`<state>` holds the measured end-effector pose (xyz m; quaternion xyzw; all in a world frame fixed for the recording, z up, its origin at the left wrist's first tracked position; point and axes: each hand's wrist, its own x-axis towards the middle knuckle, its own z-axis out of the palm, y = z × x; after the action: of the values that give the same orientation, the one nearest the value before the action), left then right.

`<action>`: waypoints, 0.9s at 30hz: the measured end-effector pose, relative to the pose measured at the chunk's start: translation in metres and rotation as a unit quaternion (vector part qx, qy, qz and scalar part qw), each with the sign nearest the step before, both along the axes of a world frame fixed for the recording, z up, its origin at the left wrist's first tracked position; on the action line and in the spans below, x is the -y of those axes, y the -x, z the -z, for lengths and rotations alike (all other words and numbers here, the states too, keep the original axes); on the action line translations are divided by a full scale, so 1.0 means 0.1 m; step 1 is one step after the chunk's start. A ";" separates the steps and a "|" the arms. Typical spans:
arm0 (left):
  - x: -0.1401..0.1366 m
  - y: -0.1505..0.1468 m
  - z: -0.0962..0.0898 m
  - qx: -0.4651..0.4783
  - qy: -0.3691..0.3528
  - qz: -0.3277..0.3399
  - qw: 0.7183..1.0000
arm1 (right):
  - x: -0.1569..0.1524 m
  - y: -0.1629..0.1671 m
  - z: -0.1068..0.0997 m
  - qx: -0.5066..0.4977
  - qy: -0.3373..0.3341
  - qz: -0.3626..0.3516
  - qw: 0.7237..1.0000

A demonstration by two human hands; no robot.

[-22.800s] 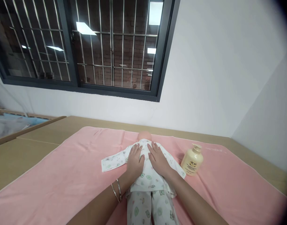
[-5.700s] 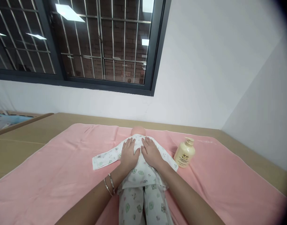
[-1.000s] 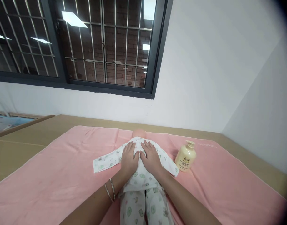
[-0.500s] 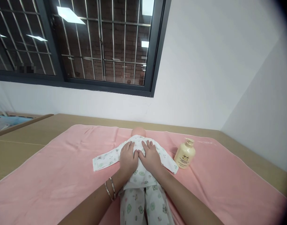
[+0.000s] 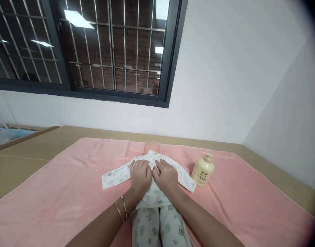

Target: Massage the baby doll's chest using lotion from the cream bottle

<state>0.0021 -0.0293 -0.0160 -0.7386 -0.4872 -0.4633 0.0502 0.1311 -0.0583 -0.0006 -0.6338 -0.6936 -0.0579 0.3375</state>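
Observation:
A baby doll [image 5: 152, 146] in a white long-sleeved shirt [image 5: 154, 196] and matching printed trousers [image 5: 170, 224] lies stretched out, head away from me. Its sleeves spread to both sides; no face shows on the bare head. My left hand [image 5: 141, 175], with two thin bangles [image 5: 121, 208] at the wrist, rests on the left of the upper torso. Beside it, my right hand [image 5: 166, 175] rests on the right half. Both hands have slightly bent, parted fingers on the cloth and thumbs close together. Small folds show in the shirt between the thumbs.
A pale yellow pump bottle [image 5: 203, 169] stands just right of the doll's right-hand sleeve. Under everything lies a pink blanket [image 5: 70, 192] on a wooden surface [image 5: 31, 147]. Behind are a white wall [image 5: 211, 85] and a dark-framed, barred window [image 5: 113, 51].
Both hands have slid slightly toward me over the shirt, and their fingers are more bent. The doll and bottle stay in place; the view has tilted a little.

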 end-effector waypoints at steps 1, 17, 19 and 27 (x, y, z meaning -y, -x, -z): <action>-0.01 0.00 0.01 0.003 0.012 -0.001 1.000 | -0.01 0.00 0.01 -0.009 0.004 -0.002 1.000; -0.11 0.04 0.07 -0.022 -0.012 0.100 0.995 | -0.07 -0.09 0.09 -0.015 -0.023 -0.055 0.998; -0.10 0.04 0.07 -0.018 -0.007 0.087 0.996 | -0.06 -0.08 0.08 -0.026 -0.019 -0.037 0.999; -0.18 0.01 0.11 -0.045 0.039 0.066 0.996 | -0.17 -0.14 0.09 -0.026 0.030 -0.093 0.995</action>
<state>0.0014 -0.0110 -0.0267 -0.7909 -0.4521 -0.4123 0.0124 0.1454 -0.0412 -0.0092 -0.5775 -0.7421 0.0107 0.3401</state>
